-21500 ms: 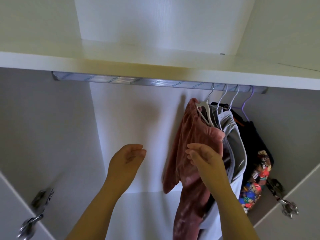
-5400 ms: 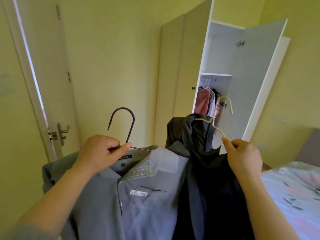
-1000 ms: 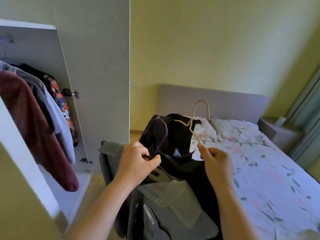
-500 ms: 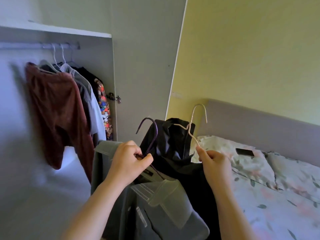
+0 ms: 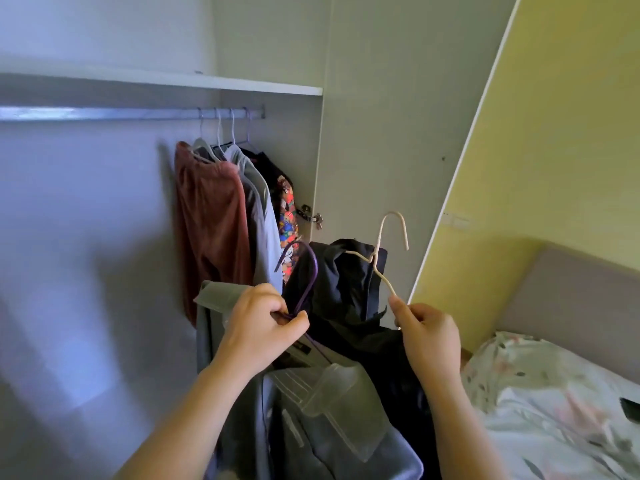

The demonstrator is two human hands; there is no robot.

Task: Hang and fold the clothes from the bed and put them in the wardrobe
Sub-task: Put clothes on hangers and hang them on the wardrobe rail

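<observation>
Faces the open wardrobe (image 5: 86, 220) more squarely than half a second ago, with the rail (image 5: 104, 113) now stretching across the upper left and the shelf (image 5: 173, 83) just above it. Grips the neck of a purple hanger (image 5: 314, 271) in the curled fingers of the left hand (image 5: 263, 327), thumb over the wire, as before. Carries on it a grey shirt (image 5: 332, 420), collar toward the camera, hanging below the wrist. Pinches one shoulder wire of a cream hanger (image 5: 383, 276) between thumb and fingers of the right hand (image 5: 429, 334), hook upward, a dark garment (image 5: 343, 296) draped from it between the two hands. Holds both hangers short of the rail, low and to the right of the clothes already hung there: a rust-pink garment (image 5: 211, 230), grey garments (image 5: 261, 216) and a bright patterned piece (image 5: 287, 209), bunched at the rail's right end beside the wardrobe door (image 5: 381, 116). Brings these hung clothes nearer the middle of the view than half a second before. Leaves the bed (image 5: 554, 417) with its floral cover in the lower right corner, below the grey headboard (image 5: 571, 289) and yellow wall (image 5: 554, 116), with less of it in view than before.
</observation>
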